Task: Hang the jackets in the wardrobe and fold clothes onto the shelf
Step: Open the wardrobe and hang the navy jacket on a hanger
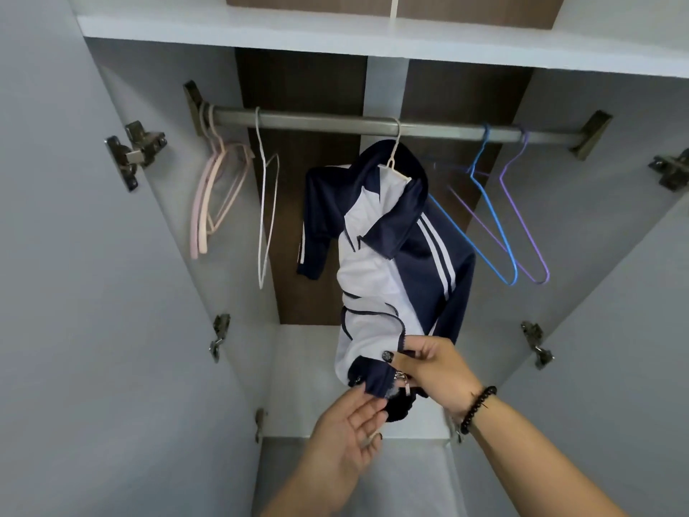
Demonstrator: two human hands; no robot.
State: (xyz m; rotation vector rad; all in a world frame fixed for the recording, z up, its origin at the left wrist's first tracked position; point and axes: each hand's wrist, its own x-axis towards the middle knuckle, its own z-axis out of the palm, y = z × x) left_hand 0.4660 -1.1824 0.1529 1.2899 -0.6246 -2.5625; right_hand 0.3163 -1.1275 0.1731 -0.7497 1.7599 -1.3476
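Both hands' fingers [404,358] pinching jacket hem [369,378]

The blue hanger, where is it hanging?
In the head view, the blue hanger hangs empty on the rail, right of the jacket, beside the purple hanger.

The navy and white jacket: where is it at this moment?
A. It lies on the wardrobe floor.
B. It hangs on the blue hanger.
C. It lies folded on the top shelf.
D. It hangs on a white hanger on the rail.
D: the jacket hangs from a white hanger hooked over the rail, while both hands hold its hem.
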